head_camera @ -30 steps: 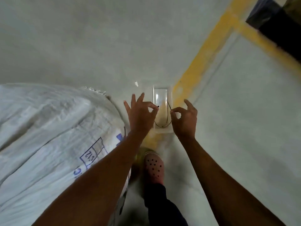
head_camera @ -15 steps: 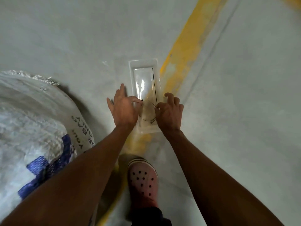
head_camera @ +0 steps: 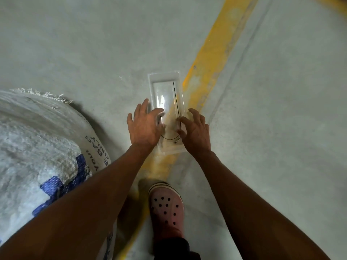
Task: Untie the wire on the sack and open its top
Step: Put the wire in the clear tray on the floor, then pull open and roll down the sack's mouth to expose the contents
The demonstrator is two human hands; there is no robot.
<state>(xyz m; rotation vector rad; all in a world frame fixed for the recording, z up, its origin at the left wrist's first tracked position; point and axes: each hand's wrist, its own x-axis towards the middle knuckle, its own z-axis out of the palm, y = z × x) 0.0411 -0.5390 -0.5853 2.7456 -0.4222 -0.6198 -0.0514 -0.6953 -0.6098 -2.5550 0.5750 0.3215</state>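
Grey concrete floor (head_camera: 75,44) with a yellow painted line (head_camera: 216,59) runs under me, and a clear plastic tray (head_camera: 163,77) sits on it between my hands. The thin black wire (head_camera: 175,102) lies in the tray, springy and light, easy to pinch at an end. My left hand (head_camera: 143,128) and right hand (head_camera: 196,132) hover spread over it, gripping nothing. The woven sack (head_camera: 37,139) bulks at my left, heavy and floppy; I'd take its frayed top edge (head_camera: 43,93).
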